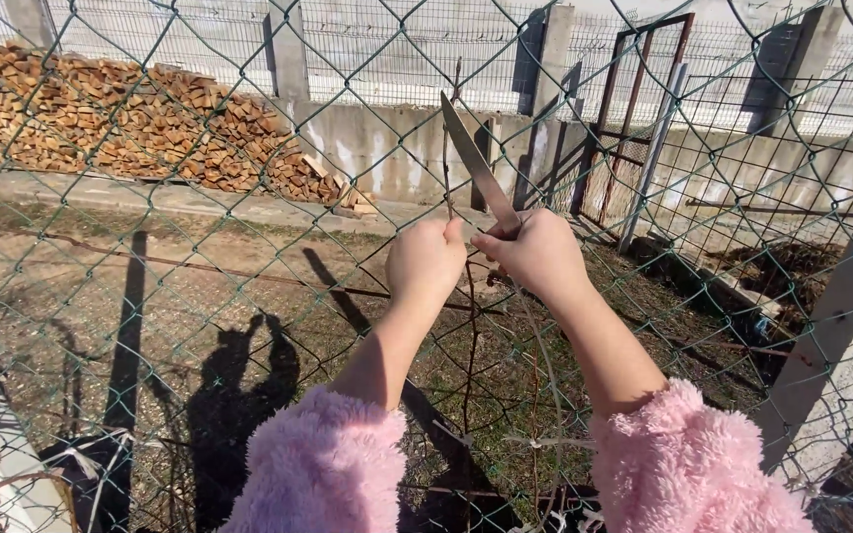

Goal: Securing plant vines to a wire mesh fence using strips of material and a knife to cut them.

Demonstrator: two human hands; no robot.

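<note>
Right hand [542, 255]: fingers clenched on a knife [479, 166], blade angled up-left. Left hand [426, 259]: fingers closed around a thin bare twig [447, 163] standing against the chain-link fence [199, 247]. Step judged: cutting the twig; next calls for steady blade pressure. Contact point apparently hidden behind the hands. Firewood stack [130, 123] beyond.

Both arms raised forward, bare forearms out of fluffy pink sleeves. Left hand [426, 259] was fisted, thumb up. Right hand [539, 255] was closed too, knuckles outward, just beside the left, nearly touching.
</note>
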